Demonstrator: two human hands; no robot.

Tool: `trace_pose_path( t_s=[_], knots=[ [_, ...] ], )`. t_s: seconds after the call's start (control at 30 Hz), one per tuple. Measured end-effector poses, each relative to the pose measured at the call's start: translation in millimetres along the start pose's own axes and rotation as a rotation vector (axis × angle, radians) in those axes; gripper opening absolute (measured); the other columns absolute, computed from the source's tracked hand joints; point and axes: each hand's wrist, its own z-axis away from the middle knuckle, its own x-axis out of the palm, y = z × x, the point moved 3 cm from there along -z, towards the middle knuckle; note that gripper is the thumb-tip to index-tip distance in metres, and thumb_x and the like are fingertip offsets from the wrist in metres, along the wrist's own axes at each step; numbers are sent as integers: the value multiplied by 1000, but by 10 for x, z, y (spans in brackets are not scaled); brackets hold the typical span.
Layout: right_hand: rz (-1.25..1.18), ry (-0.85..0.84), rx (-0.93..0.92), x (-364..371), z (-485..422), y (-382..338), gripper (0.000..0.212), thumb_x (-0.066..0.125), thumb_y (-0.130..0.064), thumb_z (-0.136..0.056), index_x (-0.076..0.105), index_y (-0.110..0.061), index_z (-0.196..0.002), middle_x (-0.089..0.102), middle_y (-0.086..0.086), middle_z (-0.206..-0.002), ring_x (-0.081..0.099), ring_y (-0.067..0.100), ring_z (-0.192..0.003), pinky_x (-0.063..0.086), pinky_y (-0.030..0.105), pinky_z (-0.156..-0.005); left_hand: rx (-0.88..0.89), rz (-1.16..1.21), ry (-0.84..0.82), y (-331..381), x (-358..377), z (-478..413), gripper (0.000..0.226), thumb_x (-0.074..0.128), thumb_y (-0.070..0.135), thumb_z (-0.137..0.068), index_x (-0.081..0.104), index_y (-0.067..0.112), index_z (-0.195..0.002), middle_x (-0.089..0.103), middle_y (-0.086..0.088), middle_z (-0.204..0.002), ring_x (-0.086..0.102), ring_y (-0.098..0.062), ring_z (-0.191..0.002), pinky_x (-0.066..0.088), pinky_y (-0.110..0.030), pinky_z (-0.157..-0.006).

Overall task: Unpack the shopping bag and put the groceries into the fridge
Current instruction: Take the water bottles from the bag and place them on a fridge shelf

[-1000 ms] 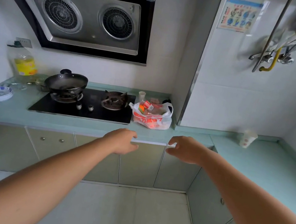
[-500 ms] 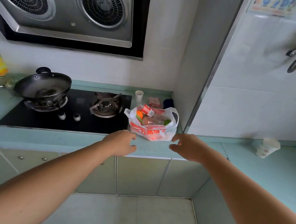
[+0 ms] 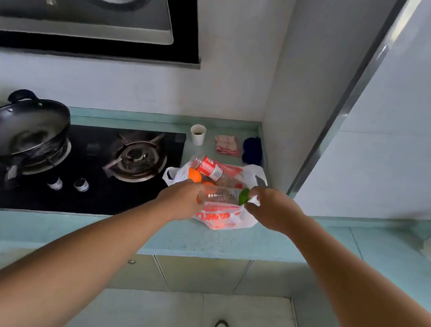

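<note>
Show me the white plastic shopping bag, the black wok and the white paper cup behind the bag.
White plastic shopping bag (image 3: 224, 219): head view, red-printed front.
Black wok (image 3: 18, 128): head view, inner bowl.
White paper cup (image 3: 197, 135): head view, side wall.

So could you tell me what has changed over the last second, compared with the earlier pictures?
Both hands moved forward from the counter's front edge to the shopping bag. The left hand now reaches its left side and the right hand its right rim; whether either has a firm hold cannot be told. The bag, with its bottles and orange, the wok and the paper cup stayed where they were.
</note>
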Motion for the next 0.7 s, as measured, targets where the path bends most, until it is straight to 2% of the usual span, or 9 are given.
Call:
trace_pose_path(
  t_s=[0.07,0.13,0.2,0.3,0.4,0.47,0.57,0.7],
  knots=[
    [-8,-2,1,-54,-268,77,38,51,-40,-102,55,-23,-136,66,4,-117,65,18,-84,61,30,-72,-9,10,-9,3,19,-290,26,55,26,-95,62,24,-121,60,0,-111,61,-21,-90,49,-33,-66],
    [6,2,7,-77,-476,145,37,48,-41,-103,52,-25,-136,64,3,-119,65,17,-83,62,31,-69,-20,-2,-24,-24,93,-571,31,55,22,-94,60,17,-125,60,-5,-117,61,-25,-99,51,-37,-75],
    [1,-10,14,-54,-618,211,38,46,-42,-103,51,-26,-137,63,4,-124,65,20,-90,62,36,-74,-27,-12,-37,-57,201,-823,34,57,21,-93,59,15,-127,59,-8,-119,60,-26,-101,48,-34,-74],
    [-2,-32,28,33,-770,302,40,45,-44,-103,51,-25,-138,63,4,-128,65,23,-99,60,39,-81,-14,-45,-74,-83,386,-1150,41,61,26,-90,55,17,-130,57,-8,-125,59,-27,-105,51,-37,-76],
    [-10,-29,52,93,-874,358,39,46,-44,-102,52,-26,-137,63,2,-128,65,22,-98,59,38,-82,3,-174,-119,-103,578,-1446,52,63,35,-90,47,18,-136,53,-13,-133,53,-33,-118,54,-48,-86],
    [-26,-5,70,115,-910,386,38,47,-43,-102,53,-26,-136,63,2,-129,65,21,-99,59,37,-82,20,-252,-144,-89,684,-1606,56,65,40,-90,46,17,-137,50,-13,-137,50,-36,-124,54,-49,-88],
    [-59,31,121,138,-920,431,37,48,-41,-102,55,-26,-134,62,3,-132,65,23,-103,58,39,-85,99,-336,-134,-30,798,-1838,53,68,40,-87,51,19,-132,52,-10,-136,58,-33,-113,55,-42,-79],
    [-69,75,179,203,-916,484,37,49,-41,-101,57,-25,-133,64,2,-128,64,22,-103,58,40,-85,191,-331,-148,46,999,-2054,62,72,36,-84,46,22,-139,58,-6,-134,64,-27,-101,56,-37,-70]
  ],
)
